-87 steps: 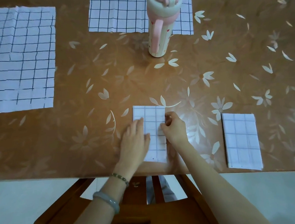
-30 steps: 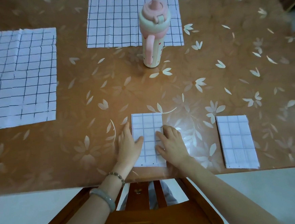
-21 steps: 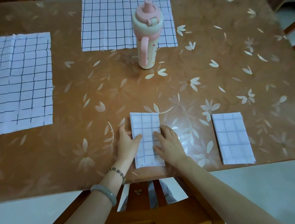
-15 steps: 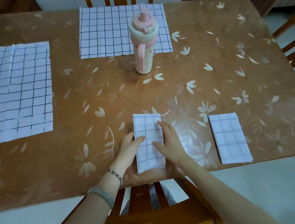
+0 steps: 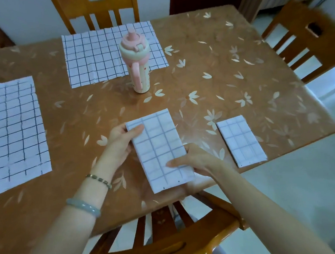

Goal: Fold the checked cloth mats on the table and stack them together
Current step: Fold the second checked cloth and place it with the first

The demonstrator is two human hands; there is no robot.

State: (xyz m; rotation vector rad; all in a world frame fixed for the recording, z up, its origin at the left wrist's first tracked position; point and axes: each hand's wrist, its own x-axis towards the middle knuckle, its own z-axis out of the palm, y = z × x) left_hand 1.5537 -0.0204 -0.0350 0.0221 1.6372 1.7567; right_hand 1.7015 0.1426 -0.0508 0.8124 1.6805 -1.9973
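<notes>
1. i have the folded mat (image 5: 159, 147) pinched from both sides: my left hand (image 5: 121, 138) grips its far left corner with the thumb on top, and my right hand (image 5: 193, 159) grips the near right edge the same way. both hands are closed on the cloth.
2. the mat looks lifted just off the table (image 5: 208, 67), near the front edge; i judge this from its tilt and the fingers under it.
3. the step, as i read it, is carrying it onto the other folded mat (image 5: 241, 141), which lies flat to the right.
4. to do it well i keep the layers squeezed so the fold does not spring open, and hold the mat level.
5. i line up the long edges before lowering, then press flat.
6. two unfolded mats (image 5: 12, 129) (image 5: 97, 56) wait further back, one partly behind the pink bottle (image 5: 137, 65).
</notes>
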